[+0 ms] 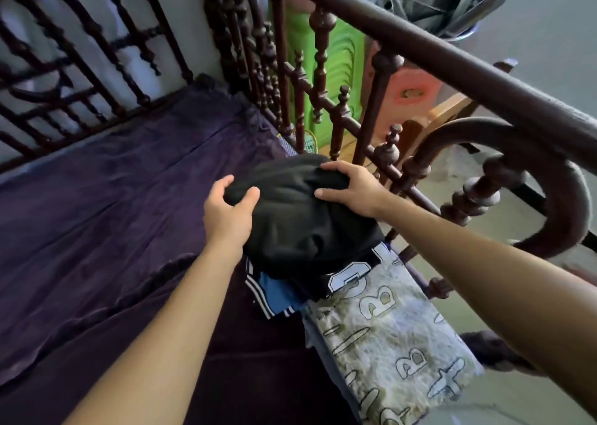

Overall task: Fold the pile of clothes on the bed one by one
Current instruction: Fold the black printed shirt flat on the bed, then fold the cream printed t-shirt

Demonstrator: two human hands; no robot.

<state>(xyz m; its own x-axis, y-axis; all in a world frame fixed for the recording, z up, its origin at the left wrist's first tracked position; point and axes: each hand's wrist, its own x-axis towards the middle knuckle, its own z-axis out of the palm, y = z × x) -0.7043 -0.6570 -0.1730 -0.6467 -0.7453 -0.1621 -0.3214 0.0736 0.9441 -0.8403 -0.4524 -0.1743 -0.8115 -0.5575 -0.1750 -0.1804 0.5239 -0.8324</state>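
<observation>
Both hands grip the soft, rounded black garment [300, 224]: my left hand [226, 208] curls round its edge, thumb on top; my right hand [352, 188] clutches its far side. It tops the pile [349, 279], above a printed cloth [387, 327]. Turned wooden rails [403, 172] crowd my right hand; a wrinkled purple sheet [113, 198] lies open beyond my left.

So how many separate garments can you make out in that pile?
4: black garment on top, gripped by left hand and right hand; white-lettered black piece under its near edge; blue striped piece to its left; printed grey cloth nearest. More may be hidden beneath.
</observation>
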